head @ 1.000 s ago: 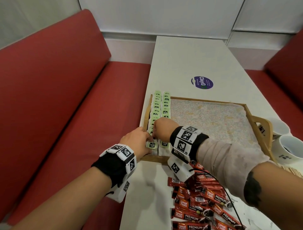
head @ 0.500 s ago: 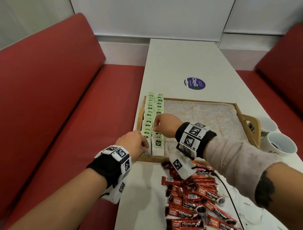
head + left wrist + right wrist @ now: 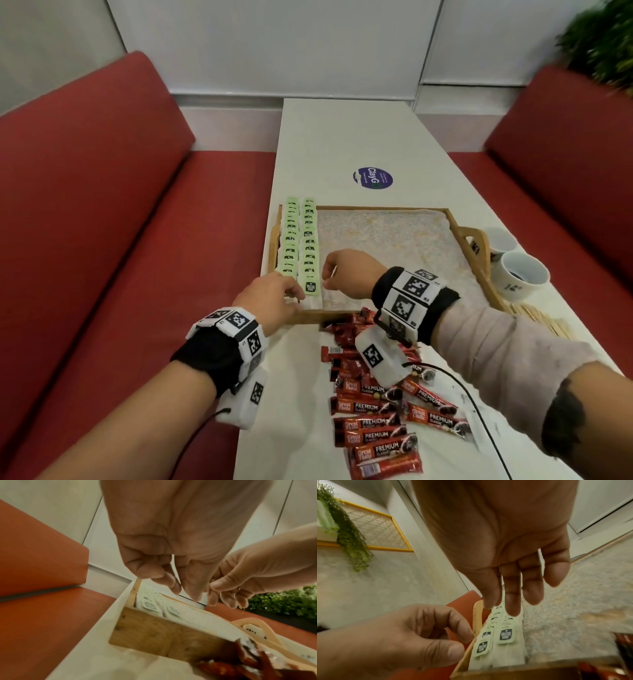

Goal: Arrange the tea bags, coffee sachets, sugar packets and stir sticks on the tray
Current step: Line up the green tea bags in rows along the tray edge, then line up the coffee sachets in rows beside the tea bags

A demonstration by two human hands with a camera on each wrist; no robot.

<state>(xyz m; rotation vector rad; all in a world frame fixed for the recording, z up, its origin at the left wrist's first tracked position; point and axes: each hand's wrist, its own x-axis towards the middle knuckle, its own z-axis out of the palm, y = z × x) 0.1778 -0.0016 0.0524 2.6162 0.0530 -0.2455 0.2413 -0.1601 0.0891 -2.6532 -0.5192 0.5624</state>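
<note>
Tray (image 3: 474,260): wooden, set on a white table (image 3: 342,137), lined with a pale speckled cloth (image 3: 383,240).

Tea bags (image 3: 301,240): laid in two overlapping rows along the tray's left side, green tags up; the rows are seen from the near end in the right wrist view (image 3: 503,637).

Coffee sachets (image 3: 373,421): red, heaped loosely on the table just in front of the tray's near wall, partly under the right wrist.

Stir sticks (image 3: 544,322): a pale wooden bundle is seen on the table at the tray's right near corner, largely hidden by the right forearm.

Sugar packets: not made out.

Left hand (image 3: 270,301): held at the tray's near left corner, fingers (image 3: 453,623) curled in toward the thumb above the nearest tea bag; whether anything is pinched cannot be told.

Right hand (image 3: 346,274): held low over the near end of the right row, fingers (image 3: 511,595) nearly straight and close together, nothing gripped.

Cups (image 3: 520,277): two white, placed on the table just right of the tray handle.

Sticker (image 3: 372,178): round, purple, on the table beyond the tray.

Benches (image 3: 102,240): red, on both sides of the table.
</note>
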